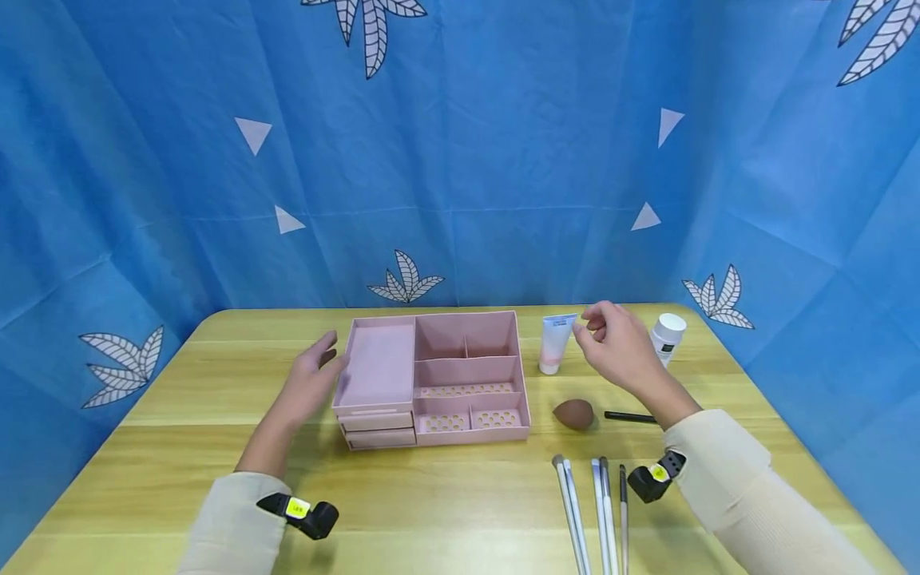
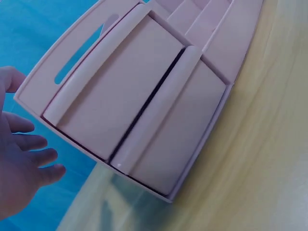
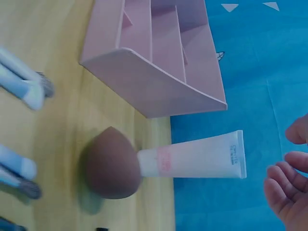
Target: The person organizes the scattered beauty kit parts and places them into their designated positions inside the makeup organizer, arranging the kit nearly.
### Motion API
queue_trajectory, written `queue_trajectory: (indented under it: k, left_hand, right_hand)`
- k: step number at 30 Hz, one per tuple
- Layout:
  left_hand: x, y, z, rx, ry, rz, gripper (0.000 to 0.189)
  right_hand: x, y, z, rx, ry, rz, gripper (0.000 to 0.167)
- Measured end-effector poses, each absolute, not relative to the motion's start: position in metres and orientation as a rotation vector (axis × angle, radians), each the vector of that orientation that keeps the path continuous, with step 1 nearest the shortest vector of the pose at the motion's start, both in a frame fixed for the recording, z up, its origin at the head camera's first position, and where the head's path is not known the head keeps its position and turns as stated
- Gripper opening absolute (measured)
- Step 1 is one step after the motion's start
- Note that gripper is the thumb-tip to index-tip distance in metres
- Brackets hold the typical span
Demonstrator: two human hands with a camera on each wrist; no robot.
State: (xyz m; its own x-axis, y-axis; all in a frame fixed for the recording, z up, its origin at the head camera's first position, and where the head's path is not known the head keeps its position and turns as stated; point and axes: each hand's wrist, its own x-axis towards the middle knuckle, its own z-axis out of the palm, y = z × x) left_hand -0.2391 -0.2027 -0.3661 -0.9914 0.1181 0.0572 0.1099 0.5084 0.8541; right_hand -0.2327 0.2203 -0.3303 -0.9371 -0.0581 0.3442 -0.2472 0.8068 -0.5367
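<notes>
Five brushes (image 1: 609, 519), one tube (image 1: 556, 343), one sponge (image 1: 573, 414), one bottle (image 1: 669, 334), one black stick (image 1: 629, 417) — and one organizer (image 1: 377, 359) with two drawers (image 1: 381, 438).

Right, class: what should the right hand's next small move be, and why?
Probably ease the right hand toward the upright tube: the hand appears to hold nothing, its fingers are bent near the tube's flat top, and the right wrist view shows a gap between them.

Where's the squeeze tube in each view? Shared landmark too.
Head: squeeze tube right of centre, between pink organizer and right hand.
Left wrist: not in it.
Right wrist: lower right of centre, just right of the brown sponge.
Shared landmark: pink organizer, in all three.
</notes>
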Motion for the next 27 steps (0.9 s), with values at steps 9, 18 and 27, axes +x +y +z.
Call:
queue_trajectory:
  k: [9,18,27]
  left_hand:
    - [-0.225,-0.204,-0.380,0.137,2.453,1.917,0.058]
    - [-0.221,-0.197,-0.390,0.144,2.363,2.029,0.052]
    - [-0.215,-0.197,-0.393,0.099,2.392,1.980,0.052]
  right_hand:
    - [-0.203,0.235,-0.352,0.182,-2.750,0.894,0.021]
    - [-0.172,0.245,-0.375,0.117,-2.818,0.958,0.017]
    - [-0.145,0.253,-0.396,-0.003,-2.913,0.966,0.015]
